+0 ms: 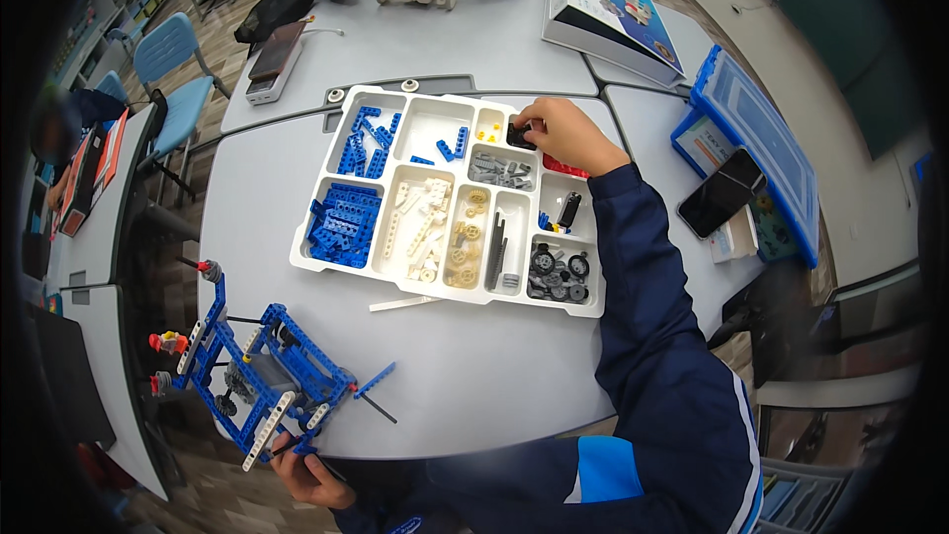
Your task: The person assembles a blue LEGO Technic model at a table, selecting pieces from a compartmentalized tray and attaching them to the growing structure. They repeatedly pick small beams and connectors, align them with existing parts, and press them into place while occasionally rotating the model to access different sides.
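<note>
Blue model (269, 370) near-left of tray (395, 283) is being gripped (best steadily) by L hand (311, 480) & blk pcs (516, 137) at tray's far right are being fingered, best singly, by R hand (571, 133), pinch unclear.

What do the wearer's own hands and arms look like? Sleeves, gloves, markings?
Left hand and right hand are bare: no gloves, watch or rings visible. Right sleeve is long, dark navy, with a white stripe near the elbow. Left sleeve is dark navy too. No cables seen on either.
</note>
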Demonstrator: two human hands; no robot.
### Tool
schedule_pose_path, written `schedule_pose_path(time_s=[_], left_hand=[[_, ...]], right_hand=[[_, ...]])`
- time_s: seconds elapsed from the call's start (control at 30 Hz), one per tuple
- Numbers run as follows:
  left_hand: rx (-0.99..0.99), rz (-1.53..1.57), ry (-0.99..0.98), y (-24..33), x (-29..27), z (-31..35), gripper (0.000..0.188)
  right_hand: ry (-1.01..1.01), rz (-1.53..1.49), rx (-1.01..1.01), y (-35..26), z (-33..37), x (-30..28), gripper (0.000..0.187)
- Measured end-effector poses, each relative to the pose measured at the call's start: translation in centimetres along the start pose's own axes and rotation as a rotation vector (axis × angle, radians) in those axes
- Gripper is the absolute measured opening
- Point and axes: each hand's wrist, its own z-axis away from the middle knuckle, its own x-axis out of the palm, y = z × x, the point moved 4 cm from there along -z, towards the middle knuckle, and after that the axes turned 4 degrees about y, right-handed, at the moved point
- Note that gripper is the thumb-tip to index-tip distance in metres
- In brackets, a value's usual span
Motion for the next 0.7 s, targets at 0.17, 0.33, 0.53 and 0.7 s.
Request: schedule_pose_path(time_s=[0.17,0.33,0.53,0.7], left_hand=[[0.042,0.002,-0.008,0.11,0.14,-0.10,0.029],[0.010,0.058,-0.003,-0.12,0.09,0.15,0.029],[-0.012,0.115,-0.012,-0.57,0.13,0.53,0.030],[-0.035,0.166,-0.015,-0.59,0.27,0.38,0.029]], right_hand=[[-0.095,-0.057,0.056,-0.66,0.11,-0.69,0.016],[-0.108,0.011,0.043,-0.72,0.28,-0.55,0.015],[0.010,-0.061,-0.015,-0.04,0.05,-0.17,0.017],[-0.016,0.036,-0.030,-0.89,0.28,0.12,0.016]])
